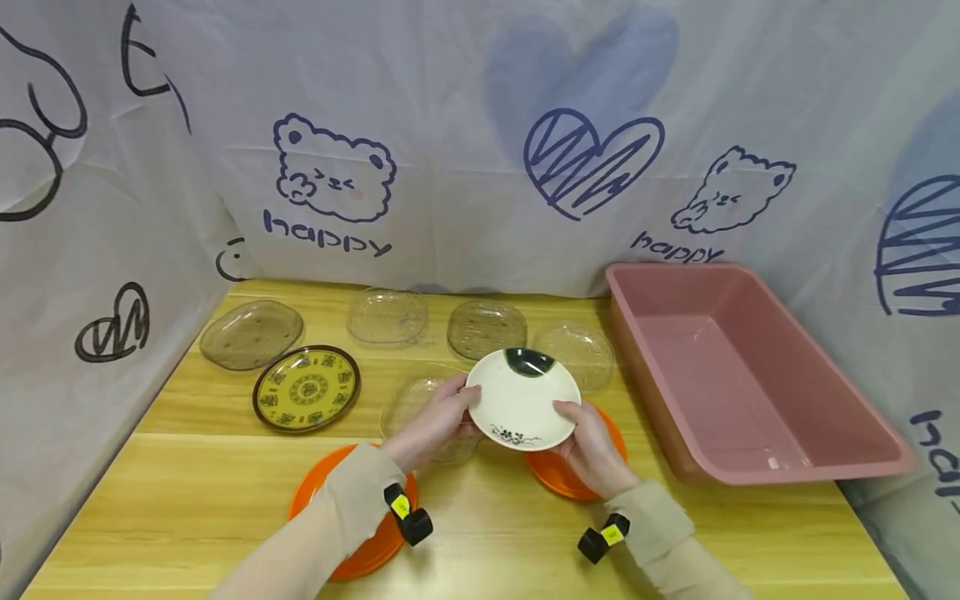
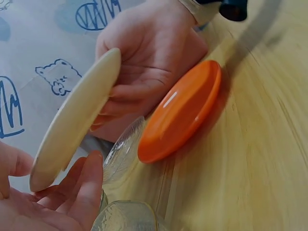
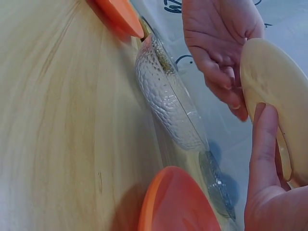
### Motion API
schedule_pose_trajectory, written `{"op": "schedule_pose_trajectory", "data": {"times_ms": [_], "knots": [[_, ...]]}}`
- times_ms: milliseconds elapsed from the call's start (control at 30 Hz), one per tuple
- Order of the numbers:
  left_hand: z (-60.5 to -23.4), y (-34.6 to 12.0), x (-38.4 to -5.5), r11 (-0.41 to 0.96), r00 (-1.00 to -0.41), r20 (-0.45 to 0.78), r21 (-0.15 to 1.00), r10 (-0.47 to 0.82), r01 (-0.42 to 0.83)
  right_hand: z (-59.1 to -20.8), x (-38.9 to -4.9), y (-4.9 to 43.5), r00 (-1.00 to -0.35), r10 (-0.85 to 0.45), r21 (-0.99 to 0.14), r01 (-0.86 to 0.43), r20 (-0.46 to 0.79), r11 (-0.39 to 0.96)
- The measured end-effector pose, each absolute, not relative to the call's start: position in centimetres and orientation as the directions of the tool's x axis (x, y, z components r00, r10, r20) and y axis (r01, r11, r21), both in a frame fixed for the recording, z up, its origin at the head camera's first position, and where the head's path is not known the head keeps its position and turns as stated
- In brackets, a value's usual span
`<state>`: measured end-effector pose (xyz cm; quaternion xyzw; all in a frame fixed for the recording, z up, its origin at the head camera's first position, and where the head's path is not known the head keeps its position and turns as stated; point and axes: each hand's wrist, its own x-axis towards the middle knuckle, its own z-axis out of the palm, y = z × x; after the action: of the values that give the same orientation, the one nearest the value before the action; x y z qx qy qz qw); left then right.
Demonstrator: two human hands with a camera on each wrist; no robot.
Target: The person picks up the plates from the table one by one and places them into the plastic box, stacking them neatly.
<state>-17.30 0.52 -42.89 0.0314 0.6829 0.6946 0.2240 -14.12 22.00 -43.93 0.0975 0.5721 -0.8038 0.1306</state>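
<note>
A white plate (image 1: 517, 404) with a dark green patch at its far edge and a small dark floral print at its near edge is held above the table. My left hand (image 1: 441, 418) grips its left rim, thumb on top and fingers beneath. On the right rim, my right hand (image 1: 592, 446) holds it the same way. Both wrist views show the plate's pale underside (image 2: 77, 120) and fingers supporting it from below. Under the right hand lies an orange plate (image 1: 615, 425); another orange plate (image 1: 307, 492) lies under the left forearm. A clear glass plate (image 1: 401, 404) sits behind the left hand.
A pink basin (image 1: 678, 417) stands at the right. Along the back lie clear plates (image 1: 386, 317), (image 1: 577, 350) and smoky brownish plates (image 1: 251, 333), (image 1: 487, 327). A yellow patterned plate with a dark rim (image 1: 307, 388) lies at the left. Printed white cloth (image 1: 450, 208) hangs behind.
</note>
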Motion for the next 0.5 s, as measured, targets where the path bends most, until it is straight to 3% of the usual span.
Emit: {"op": "schedule_pose_trajectory", "data": {"times_ms": [300, 500], "knots": [[-42.8, 1.0, -17.3, 0.104, -0.922, -0.203, 0.979, 0.329, -0.178, -43.6, -14.1, 22.7, -0.955, -0.026, -0.901, 0.289, -0.297, -0.325], [-42.4, 1.0, -17.4, 0.153, -0.944, -0.095, 0.987, 0.316, -0.048, -42.7, -14.2, 23.5, -0.958, 0.007, -0.898, 0.266, -0.286, -0.350]]}}
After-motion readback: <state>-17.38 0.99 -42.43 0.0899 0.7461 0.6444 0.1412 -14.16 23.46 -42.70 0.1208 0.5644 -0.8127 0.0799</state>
